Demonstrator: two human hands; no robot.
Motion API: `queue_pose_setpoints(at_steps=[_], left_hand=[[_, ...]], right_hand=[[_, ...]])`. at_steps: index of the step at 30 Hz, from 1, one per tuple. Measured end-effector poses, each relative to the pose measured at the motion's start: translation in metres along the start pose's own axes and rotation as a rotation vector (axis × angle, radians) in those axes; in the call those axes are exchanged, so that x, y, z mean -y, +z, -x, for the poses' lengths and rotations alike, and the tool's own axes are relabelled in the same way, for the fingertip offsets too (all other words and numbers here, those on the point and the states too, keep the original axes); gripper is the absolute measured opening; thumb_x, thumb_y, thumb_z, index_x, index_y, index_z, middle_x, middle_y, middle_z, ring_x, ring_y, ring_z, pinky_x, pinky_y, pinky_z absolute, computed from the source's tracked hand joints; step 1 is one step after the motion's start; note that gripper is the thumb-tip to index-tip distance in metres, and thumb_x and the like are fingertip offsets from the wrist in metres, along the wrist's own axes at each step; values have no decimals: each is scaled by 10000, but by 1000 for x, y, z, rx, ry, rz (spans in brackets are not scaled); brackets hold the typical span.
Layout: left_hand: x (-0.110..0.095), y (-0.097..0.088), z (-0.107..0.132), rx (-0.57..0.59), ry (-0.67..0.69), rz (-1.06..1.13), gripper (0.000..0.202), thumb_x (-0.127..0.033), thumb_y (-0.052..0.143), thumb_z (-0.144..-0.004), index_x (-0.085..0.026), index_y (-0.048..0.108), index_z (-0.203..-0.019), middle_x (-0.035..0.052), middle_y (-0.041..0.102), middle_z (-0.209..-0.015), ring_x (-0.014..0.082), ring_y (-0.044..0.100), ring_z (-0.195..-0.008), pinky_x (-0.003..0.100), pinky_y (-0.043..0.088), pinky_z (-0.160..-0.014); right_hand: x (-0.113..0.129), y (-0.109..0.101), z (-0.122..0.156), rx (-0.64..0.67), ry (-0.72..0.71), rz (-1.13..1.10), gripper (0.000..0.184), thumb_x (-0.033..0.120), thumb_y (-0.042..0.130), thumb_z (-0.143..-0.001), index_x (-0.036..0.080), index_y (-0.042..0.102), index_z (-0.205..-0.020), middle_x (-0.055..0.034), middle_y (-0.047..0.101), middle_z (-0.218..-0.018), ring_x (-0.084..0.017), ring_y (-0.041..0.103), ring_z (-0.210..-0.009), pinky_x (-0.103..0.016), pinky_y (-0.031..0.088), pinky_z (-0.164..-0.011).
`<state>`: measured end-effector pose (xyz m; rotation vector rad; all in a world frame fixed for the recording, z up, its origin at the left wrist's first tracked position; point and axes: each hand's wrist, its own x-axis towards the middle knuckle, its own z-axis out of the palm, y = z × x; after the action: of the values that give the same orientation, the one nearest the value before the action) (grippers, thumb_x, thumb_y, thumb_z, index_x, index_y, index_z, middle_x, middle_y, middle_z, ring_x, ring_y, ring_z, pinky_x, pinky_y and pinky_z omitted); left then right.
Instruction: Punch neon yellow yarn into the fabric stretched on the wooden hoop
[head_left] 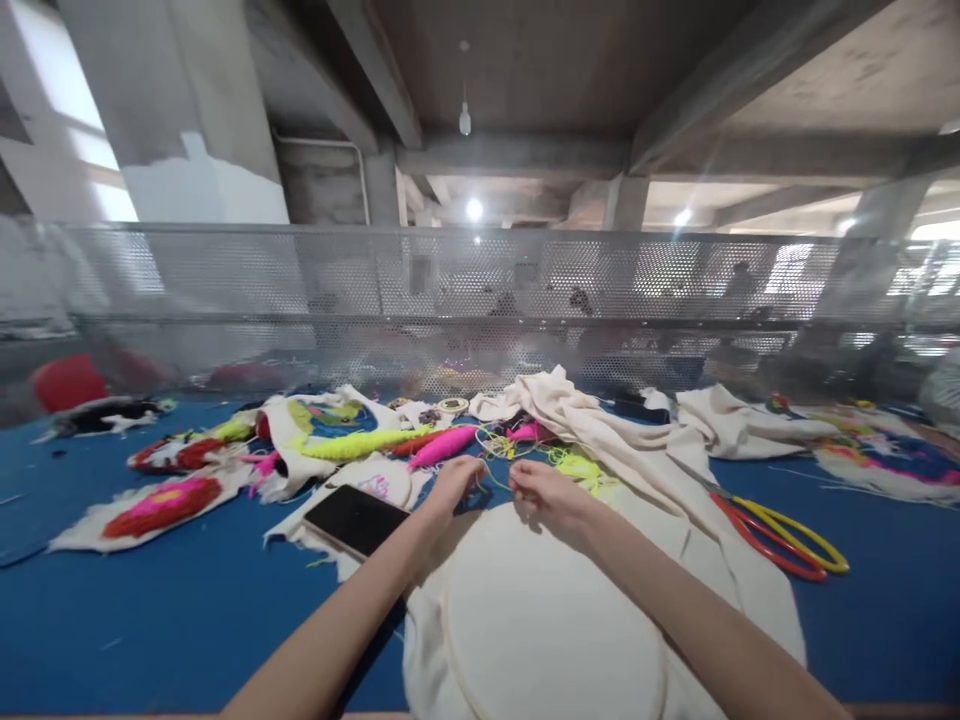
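Observation:
My left hand (461, 482) is closed in a pinch above the far rim of the embroidery hoop. A thin yellow-green yarn (495, 482) spans the small gap between it and my right hand (541, 488), whose fingers are also pinched together. Whether a needle is in either hand is too small to tell. Below my forearms lies the round hoop (447, 640), stretched with plain cream fabric (555, 610). Just beyond my hands are a pink yarn bundle (444, 446), a long yellow-green yarn bundle (360, 442) and loose neon yarn (576, 466).
A smartphone (356, 520) lies left of the hoop. Large scissors (780, 535) with red and yellow handles rest at right. Embroidered pieces (165, 503) cover the left of the blue table (187, 630). Crumpled cream cloth (577, 412) and a perforated metal screen (480, 290) stand behind.

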<state>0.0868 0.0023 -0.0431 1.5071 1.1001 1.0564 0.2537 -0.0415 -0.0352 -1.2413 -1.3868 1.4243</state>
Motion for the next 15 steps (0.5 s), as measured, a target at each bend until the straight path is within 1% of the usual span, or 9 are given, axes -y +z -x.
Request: queue_pose_setpoints(at_steps=[1, 3, 6, 8, 11, 13, 15], left_hand=[[-1, -1, 1, 10, 1, 41, 156, -308, 569, -667, -162, 585, -613, 60, 626, -721, 176, 574, -701, 265, 437, -643], [-2, -3, 2, 47, -15, 132, 171, -320, 590, -667, -151, 608, -652, 50, 615, -680, 164, 569, -659, 264, 438, -630], [-3, -5, 4, 89, -57, 282, 227, -304, 590, -685, -132, 631, -827, 40, 615, -682, 141, 575, -611, 262, 451, -621], [-6, -6, 5, 94, -68, 360, 265, -236, 576, -687, -132, 617, -927, 58, 641, -787, 134, 597, -652, 255, 464, -638], [-15, -10, 6, 120, -94, 502, 325, -145, 477, -730, -129, 585, -1036, 101, 648, -992, 145, 628, -791, 261, 486, -709], [-22, -12, 7, 132, -138, 589, 323, -151, 411, -796, -109, 572, -1072, 126, 639, -1050, 153, 633, -852, 272, 494, -750], [-26, -14, 6, 126, -180, 619, 309, -218, 392, -864, -96, 573, -1081, 133, 652, -1021, 157, 640, -835, 270, 502, -735]], right_hand=[[-3, 0, 3, 18, -5, -37, 257, 416, 558, -784, 188, 449, -741, 60, 463, -589, -35, 372, -368, -163, 322, -349], [-7, -1, 7, 36, -20, -94, 283, 426, 594, -759, 183, 449, -742, 58, 483, -619, -22, 385, -379, -151, 327, -362], [-11, 0, 8, 47, -25, -144, 298, 436, 611, -748, 178, 461, -742, 52, 506, -630, -23, 425, -397, -154, 362, -390], [-15, 2, 7, 62, -10, -161, 307, 447, 613, -746, 175, 471, -737, 44, 515, -610, -46, 473, -419, -176, 402, -416], [-19, 8, 7, 83, -1, -177, 319, 451, 629, -734, 169, 481, -712, 36, 521, -590, -72, 518, -457, -216, 458, -473], [-21, 12, 9, 93, -1, -182, 326, 454, 640, -724, 166, 488, -698, 30, 527, -599, -76, 523, -473, -231, 473, -500], [-20, 15, 12, 100, -2, -187, 336, 463, 647, -715, 164, 496, -689, 23, 531, -619, -78, 524, -485, -237, 472, -507]])
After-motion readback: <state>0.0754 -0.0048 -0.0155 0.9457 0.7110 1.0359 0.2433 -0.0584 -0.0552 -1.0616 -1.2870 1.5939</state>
